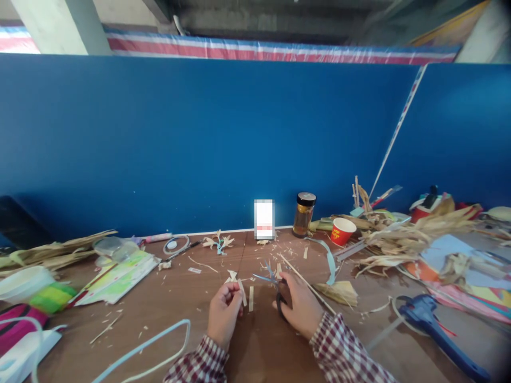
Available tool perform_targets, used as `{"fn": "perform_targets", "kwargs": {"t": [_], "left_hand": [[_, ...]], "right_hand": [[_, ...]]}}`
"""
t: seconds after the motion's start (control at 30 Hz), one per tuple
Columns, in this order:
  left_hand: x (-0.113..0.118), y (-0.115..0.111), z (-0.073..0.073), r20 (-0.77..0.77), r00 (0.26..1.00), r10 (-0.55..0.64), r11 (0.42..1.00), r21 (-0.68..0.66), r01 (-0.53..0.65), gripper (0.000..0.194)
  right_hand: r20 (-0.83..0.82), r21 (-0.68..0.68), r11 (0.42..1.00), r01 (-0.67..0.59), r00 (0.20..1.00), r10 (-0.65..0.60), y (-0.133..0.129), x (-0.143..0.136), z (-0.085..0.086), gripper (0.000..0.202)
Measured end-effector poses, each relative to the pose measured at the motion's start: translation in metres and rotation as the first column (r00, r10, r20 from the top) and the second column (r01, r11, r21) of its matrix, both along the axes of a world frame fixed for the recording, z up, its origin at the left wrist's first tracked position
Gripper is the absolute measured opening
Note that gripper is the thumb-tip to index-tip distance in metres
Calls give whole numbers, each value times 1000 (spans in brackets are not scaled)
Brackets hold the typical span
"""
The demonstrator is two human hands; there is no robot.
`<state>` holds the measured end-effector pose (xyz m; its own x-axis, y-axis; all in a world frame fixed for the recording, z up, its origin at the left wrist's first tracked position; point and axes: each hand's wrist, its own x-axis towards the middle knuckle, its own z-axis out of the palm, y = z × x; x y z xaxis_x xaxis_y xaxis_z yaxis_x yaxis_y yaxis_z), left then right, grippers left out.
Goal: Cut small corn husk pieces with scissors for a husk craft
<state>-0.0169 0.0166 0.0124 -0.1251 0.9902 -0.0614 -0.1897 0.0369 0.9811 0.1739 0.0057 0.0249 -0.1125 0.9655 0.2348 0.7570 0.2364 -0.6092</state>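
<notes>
My left hand (225, 310) pinches a pale strip of dried husk (242, 292), with a small folded husk piece (232, 276) showing above the fingers. My right hand (298, 304) is closed round the black handles of a pair of scissors (280, 300). The scissor blades (266, 275) are spread apart and point up and left, beside a small husk scrap. Between my hands a separate pale strip (251, 299) lies on the brown table (255, 351). Beyond my left hand stands a small husk flower (219, 243) with a blue-green stem.
A lidded jar (304, 215) and red paper cup (344, 231) stand behind my right hand. A blue glue gun (435, 324) and husk heaps (399, 239) lie right. Painted paper (120, 276) lies left; a pale blue cord (155, 340) loops in front. A blue partition (239, 133) stands behind.
</notes>
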Motion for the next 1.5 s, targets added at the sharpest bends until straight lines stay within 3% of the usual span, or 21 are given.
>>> {"fn": "perform_targets", "kwargs": {"t": [0.27, 0.4, 0.5, 0.57, 0.7, 0.9, 1.07, 1.23, 1.5], "left_hand": [[1, 0, -1, -20, 1000, 0, 1000, 14, 0, 25], [1, 0, -2, -24, 1000, 20, 1000, 20, -19, 26], [1, 1, -3, -20, 1000, 13, 1000, 26, -12, 26], [1, 1, -4, -29, 1000, -2, 1000, 28, 3, 25], [1, 2, -6, -63, 998, -15, 1000, 23, 17, 22], [3, 0, -4, -66, 998, -10, 999, 33, 12, 19], [5, -1, -3, -42, 999, -5, 1000, 30, 6, 19], [6, 1, -3, -43, 999, 13, 1000, 27, -12, 19], [7, 1, -5, -64, 998, 0, 999, 36, 2, 16]], "right_hand": [[-25, 3, 996, -92, 995, 92, -3, 0, 2, 56], [-59, 42, 997, -62, 996, 64, -1, 0, 1, 57], [-150, -23, 1000, 5, 989, -8, 2, 0, -4, 57], [-149, -65, 996, 55, 987, -64, 4, 0, -8, 49], [10, -29, 997, 72, 997, -71, 3, 0, -8, 13], [151, -36, 996, 85, 985, -78, 0, -1, 2, 3], [41, -67, 998, -7, 999, 9, 2, -1, 3, 7], [-101, -113, 993, -35, 995, 24, 7, 1, -8, 10], [-116, -144, 988, -60, 992, 44, 11, 3, -11, 14]]}}
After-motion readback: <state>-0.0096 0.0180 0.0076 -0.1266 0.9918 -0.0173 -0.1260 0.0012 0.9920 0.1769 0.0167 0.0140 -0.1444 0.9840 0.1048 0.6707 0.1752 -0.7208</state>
